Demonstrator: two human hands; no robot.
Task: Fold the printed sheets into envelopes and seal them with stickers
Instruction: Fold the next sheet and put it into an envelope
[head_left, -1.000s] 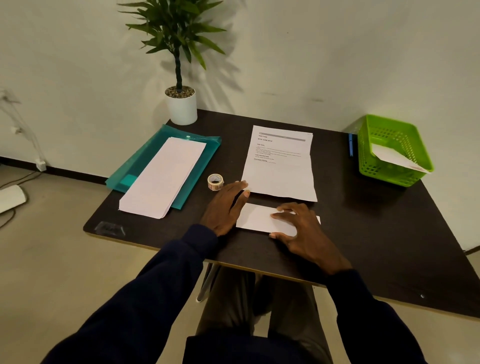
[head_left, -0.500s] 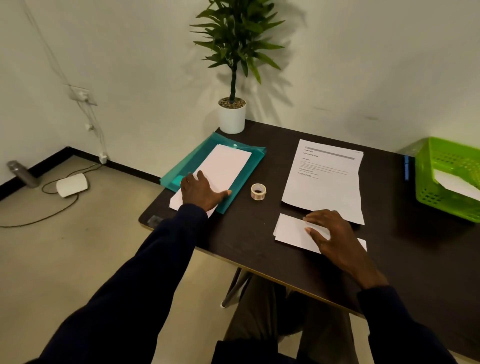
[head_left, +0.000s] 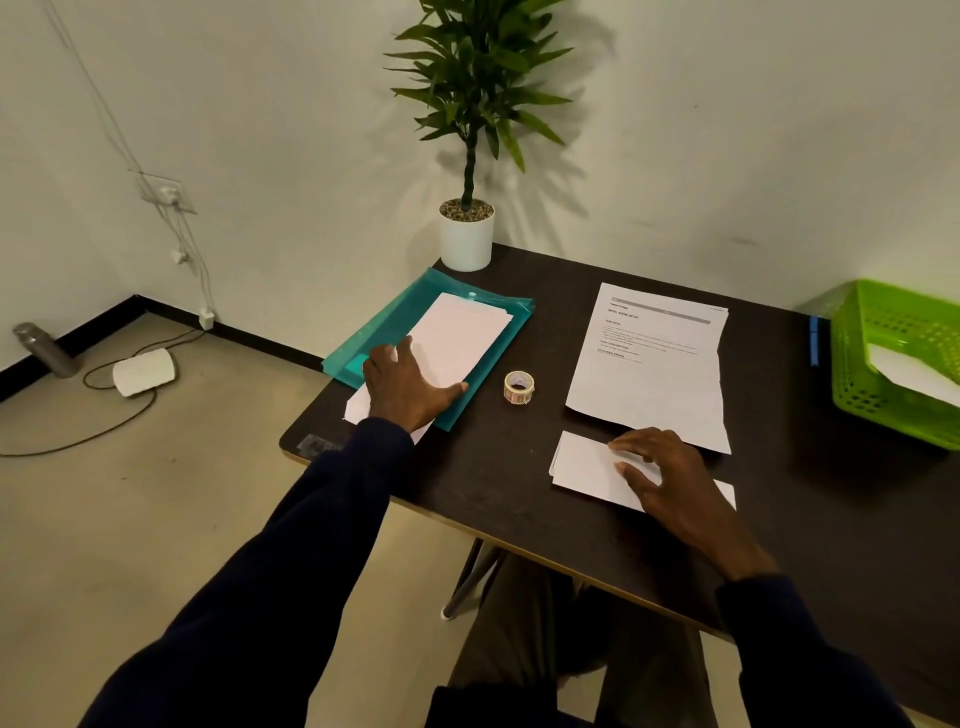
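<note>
A folded white sheet (head_left: 584, 465) lies near the table's front edge, and my right hand (head_left: 662, 475) presses flat on it with fingers spread. Behind it a printed sheet (head_left: 649, 364) lies unfolded. A small sticker roll (head_left: 519, 387) stands between that sheet and a teal folder (head_left: 395, 322). On the folder rests a stack of white paper (head_left: 457, 335), and my left hand (head_left: 408, 387) lies flat on the stack's near end, fingers apart.
A potted plant (head_left: 466, 239) stands at the dark table's (head_left: 519, 488) back left corner. A green basket (head_left: 883, 332) with paper inside sits at the right, a blue pen (head_left: 814, 340) beside it. Cables, a bottle and a white device lie on the floor at left.
My left hand left the folded sheet and moved left onto the paper stack, where it now rests. My right hand stays on the folded sheet. The view swung left.
</note>
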